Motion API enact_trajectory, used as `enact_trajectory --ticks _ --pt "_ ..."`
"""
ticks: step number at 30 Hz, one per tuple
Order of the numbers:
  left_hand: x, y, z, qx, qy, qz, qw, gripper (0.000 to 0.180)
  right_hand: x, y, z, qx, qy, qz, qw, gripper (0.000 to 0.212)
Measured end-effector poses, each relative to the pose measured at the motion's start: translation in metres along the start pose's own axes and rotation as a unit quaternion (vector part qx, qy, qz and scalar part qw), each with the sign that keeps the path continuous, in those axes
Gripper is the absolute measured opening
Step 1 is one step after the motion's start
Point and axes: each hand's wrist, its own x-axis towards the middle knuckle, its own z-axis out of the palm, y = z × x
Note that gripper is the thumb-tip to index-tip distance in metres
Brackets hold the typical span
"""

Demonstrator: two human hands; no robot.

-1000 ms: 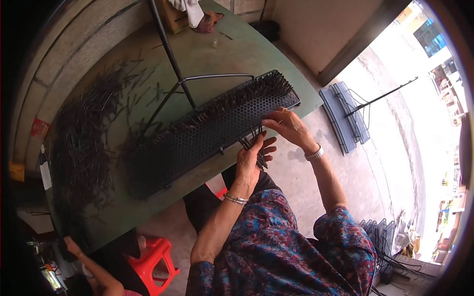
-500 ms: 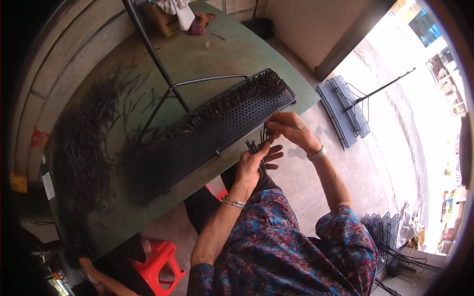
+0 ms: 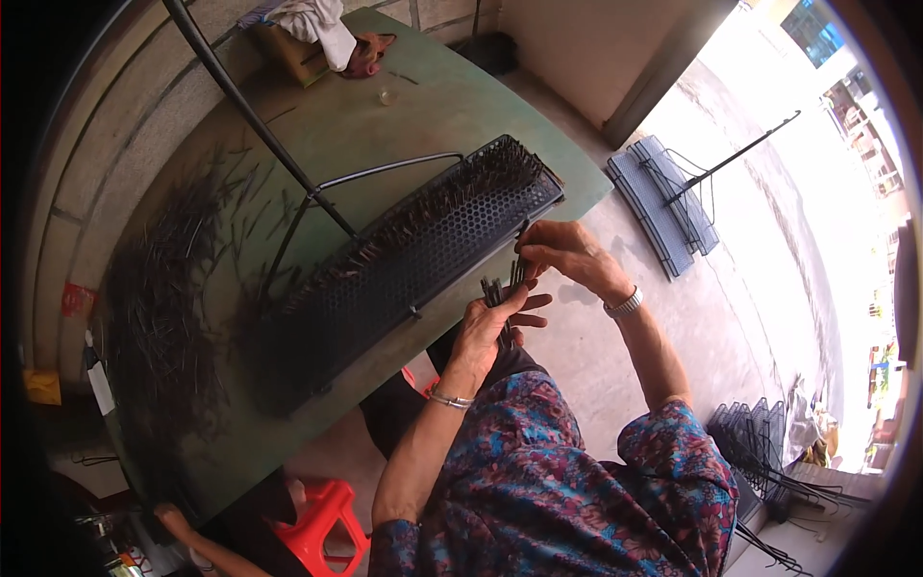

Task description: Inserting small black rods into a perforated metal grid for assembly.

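Observation:
My left hand (image 3: pixel 481 332) is closed around a small bundle of thin dark strips (image 3: pixel 494 292), with its outer fingers spread. Close beside it, my right hand (image 3: pixel 575 258) pinches dark strips at the bundle's upper end; how many is too small to tell. Both hands are just off the near long edge of a black perforated rack (image 3: pixel 452 227), which lies slantwise on the table. Along its far side stands a dense row of short dark strips (image 3: pixel 394 229). A black rod handle (image 3: pixel 264 120) with side braces rises from it.
A heap of loose dark strips (image 3: pixel 163 308) covers the left of the green table (image 3: pixel 437 96). A box with white cloth (image 3: pixel 322 34) stands at the back. Similar racks (image 3: pixel 659 202) rest on the floor at right. A red stool (image 3: pixel 332 529) and another person's arm (image 3: pixel 197 540) are lower left.
The view has shifted slightly, so the table and rack sit a little further left. My hands stay together at the bundle, with only small finger movement.

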Motion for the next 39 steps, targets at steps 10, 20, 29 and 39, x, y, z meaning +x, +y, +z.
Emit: enact_trajectory --ticks 10,20,29,39 --pt "0.019 -0.015 -0.021 -0.113 0.067 0.019 0.991 0.036 0.027 0.008 -0.039 -0.162 0.368 -0.169 0.9 0.013" --pt "0.016 -0.017 -0.021 -0.219 0.065 0.023 0.973 0.024 0.06 0.028 -0.053 -0.261 0.424 -0.234 0.835 0.009" --pt "0.008 -0.01 -0.007 -0.144 0.032 0.031 0.989 0.03 0.063 0.03 -0.054 -0.228 0.396 -0.227 0.86 0.009" --pt "0.005 -0.009 -0.008 -0.172 0.076 0.02 0.982 0.027 0.069 0.046 -0.06 -0.282 0.325 -0.237 0.871 0.01"
